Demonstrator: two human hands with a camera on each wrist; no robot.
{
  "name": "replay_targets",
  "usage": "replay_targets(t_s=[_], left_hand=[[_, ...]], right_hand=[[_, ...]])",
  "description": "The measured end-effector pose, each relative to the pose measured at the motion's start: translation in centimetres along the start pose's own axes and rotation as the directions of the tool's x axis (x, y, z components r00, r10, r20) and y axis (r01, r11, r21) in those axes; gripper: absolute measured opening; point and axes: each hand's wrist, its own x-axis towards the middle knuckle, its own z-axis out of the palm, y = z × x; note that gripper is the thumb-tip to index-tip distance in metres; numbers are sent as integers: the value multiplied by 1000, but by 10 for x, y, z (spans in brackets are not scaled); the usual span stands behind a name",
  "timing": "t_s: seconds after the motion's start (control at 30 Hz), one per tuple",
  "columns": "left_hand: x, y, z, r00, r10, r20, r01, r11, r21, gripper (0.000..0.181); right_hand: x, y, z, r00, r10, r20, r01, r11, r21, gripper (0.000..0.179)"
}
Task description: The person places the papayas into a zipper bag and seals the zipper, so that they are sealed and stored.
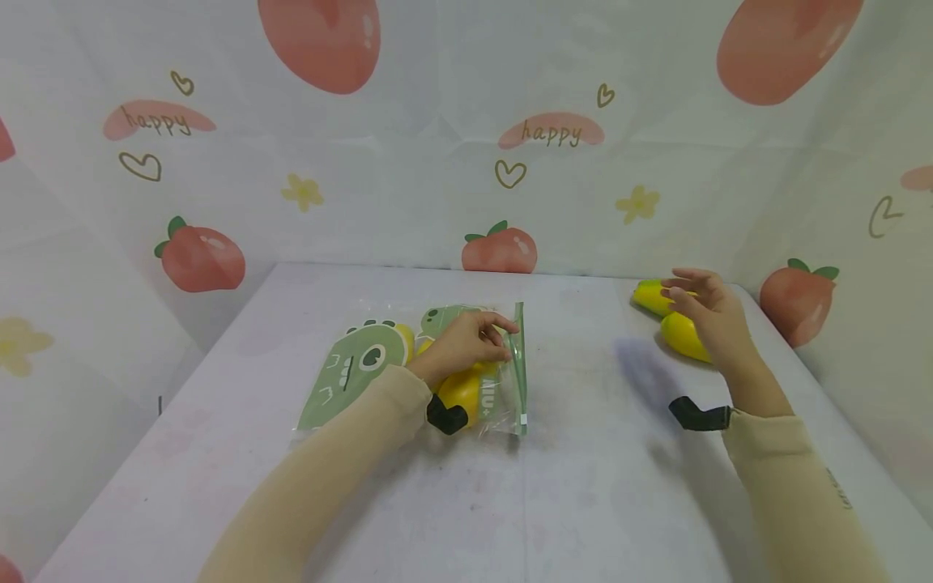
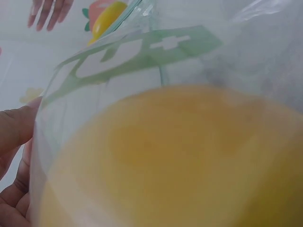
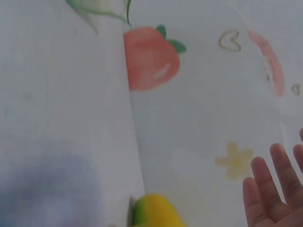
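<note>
A clear zip bag (image 1: pixel 357 376) with a green cartoon print lies on the table, its green zip edge facing right. Yellow fruit (image 1: pixel 457 390) shows through the film and fills much of the left wrist view. With thumb and fingers, my left hand (image 1: pixel 466 344) pinches the bag near its zip edge. My right hand (image 1: pixel 717 324) hovers at the far right, fingers extended, holding nothing. Below and beside it lie two yellow fruits: a nearer one (image 1: pixel 685 336) and a green-tipped one (image 1: pixel 651 297), both partly covered by the hand in the head view.
The white table (image 1: pixel 583 478) has its back edge against a hanging cloth (image 1: pixel 415 194) printed with peaches, hearts and flowers. A small white slider (image 1: pixel 522 419) sits at the near end of the bag's zip.
</note>
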Motion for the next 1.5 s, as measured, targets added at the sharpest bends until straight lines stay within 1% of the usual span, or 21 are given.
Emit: replay_targets(t_s=[0.07, 0.1, 0.2, 0.23, 0.33, 0.4, 0.47, 0.5, 0.57, 0.63, 0.77, 0.87, 1.03, 1.17, 1.23, 1.3, 1.4, 1.5], left_hand=[[0, 0, 0, 1000, 1, -2, -1, 1000, 0, 37], [-1, 0, 0, 1000, 2, -3, -2, 1000, 0, 37], [0, 0, 0, 1000, 3, -5, -3, 1000, 5, 37], [0, 0, 0, 1000, 4, -6, -4, 1000, 6, 36], [0, -1, 0, 1000, 8, -6, -8, 1000, 8, 36], [0, -1, 0, 1000, 13, -4, -13, 1000, 8, 36], [0, -1, 0, 1000, 14, -2, -14, 1000, 5, 36], [0, -1, 0, 1000, 15, -1, -15, 1000, 5, 36], [0, -2, 0, 1000, 13, -1, -13, 1000, 4, 35], [1, -2, 1, 1000, 12, 1, -12, 1000, 4, 35], [1, -3, 1, 1000, 15, 5, -15, 1000, 3, 36], [1, -4, 1, 1000, 14, 4, -14, 1000, -3, 35], [1, -4, 0, 1000, 9, 6, -9, 1000, -22, 35], [0, -4, 0, 1000, 4, 5, -3, 1000, -28, 35], [0, -3, 0, 1000, 2, 5, -2, 1000, -26, 35], [0, -2, 0, 1000, 2, 7, -1, 1000, -24, 35], [-1, -2, 0, 1000, 4, 9, -4, 1000, -18, 35], [0, -2, 0, 1000, 8, 7, -8, 1000, -24, 34]], right_hand=[[-1, 3, -11, 998, 42, -43, -44, 999, -28, 23], [-2, 5, -16, 996, 64, -64, -66, 997, -26, 24], [-5, 9, -29, 985, 125, -118, -122, 992, 33, 27], [-7, 10, -33, 979, 146, -139, -142, 989, 36, 30], [-9, 16, -43, 952, 216, -214, -229, 973, -34, 42], [-10, 20, -49, 927, 266, -265, -294, 954, -68, 51], [-11, 26, -55, 906, 307, -290, -357, 924, -139, 59], [-11, 29, -58, 901, 321, -291, -374, 916, -147, 60], [-12, 34, -64, 895, 348, -280, -406, 894, -188, 64], [-14, 40, -69, 892, 369, -262, -432, 866, -253, 69], [-17, 48, -77, 884, 404, -233, -461, 833, -305, 75], [-18, 53, -82, 883, 430, -188, -469, 814, -341, 80], [-21, 60, -90, 880, 470, -66, -453, 790, -414, 84], [-22, 67, -93, 874, 485, 23, -405, 753, -518, 85], [-23, 69, -94, 864, 501, 40, -400, 733, -550, 86], [-23, 71, -93, 857, 514, 36, -403, 712, -575, 87], [-23, 72, -93, 849, 527, 27, -413, 696, -587, 89], [-22, 73, -92, 851, 526, 17, -410, 683, -605, 90]])
